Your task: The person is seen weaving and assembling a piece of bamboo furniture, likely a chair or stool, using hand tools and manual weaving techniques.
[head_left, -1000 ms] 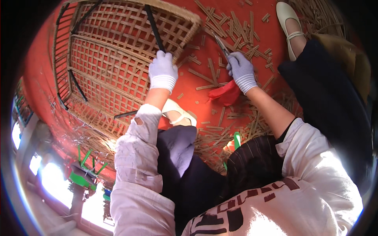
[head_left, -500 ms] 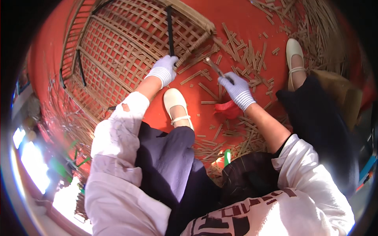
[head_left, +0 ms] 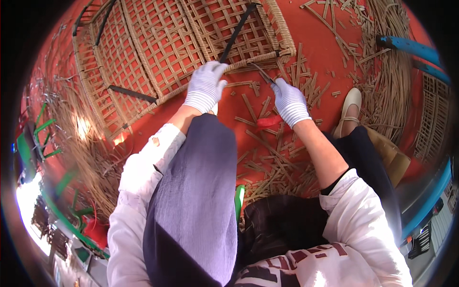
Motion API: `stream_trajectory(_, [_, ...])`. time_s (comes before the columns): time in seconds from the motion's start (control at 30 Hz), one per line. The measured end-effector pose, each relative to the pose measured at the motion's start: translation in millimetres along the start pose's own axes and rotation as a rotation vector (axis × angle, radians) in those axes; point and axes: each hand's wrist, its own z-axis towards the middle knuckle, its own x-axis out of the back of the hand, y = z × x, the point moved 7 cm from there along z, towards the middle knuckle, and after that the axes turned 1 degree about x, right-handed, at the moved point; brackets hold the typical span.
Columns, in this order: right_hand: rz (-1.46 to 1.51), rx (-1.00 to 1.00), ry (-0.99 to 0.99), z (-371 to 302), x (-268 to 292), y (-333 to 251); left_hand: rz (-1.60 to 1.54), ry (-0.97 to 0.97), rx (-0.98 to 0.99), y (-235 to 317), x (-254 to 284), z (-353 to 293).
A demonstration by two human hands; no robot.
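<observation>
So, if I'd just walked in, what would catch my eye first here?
Probably the large woven frame across the upper left and middle, with the gloved left hand at its near edge. Next, the bright red floor, littered with short strips right of the frame. Then the slim metal tool in the gloved right hand, above and right of centre.
</observation>
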Motion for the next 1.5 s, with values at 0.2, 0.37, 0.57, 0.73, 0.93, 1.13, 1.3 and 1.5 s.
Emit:
stream_trajectory(0.2, [0.062,0.031,0.101,21,-2,-6,0.209,-0.182,-0.255,34,-24,21])
stream_trajectory(0.37, [0.016,-0.156,-0.122,26,-29,3,0.278,-0.313,-0.248,32,-31,23])
stream_trajectory(0.57, [0.28,-0.136,-0.027,24,-42,4,0.231,-0.303,-0.203,39,-30,24])
stream_trajectory(0.73, [0.404,-0.236,-0.075,25,-52,17,0.29,-0.35,-0.188,42,-31,28])
stream_trajectory(0.93, [0.558,-0.245,-0.08,15,-55,22,0.335,-0.333,-0.189,48,-29,30])
stream_trajectory(1.13, [0.955,-0.395,-0.122,-7,-66,25,0.378,-0.422,-0.157,51,-29,34])
stream_trajectory(1.3, [1.006,-0.386,-0.203,-6,-67,10,0.239,-0.34,-0.121,50,-26,42])
stream_trajectory(1.5, [0.945,-0.409,-0.201,5,-70,1,0.244,-0.305,-0.173,52,-28,42])
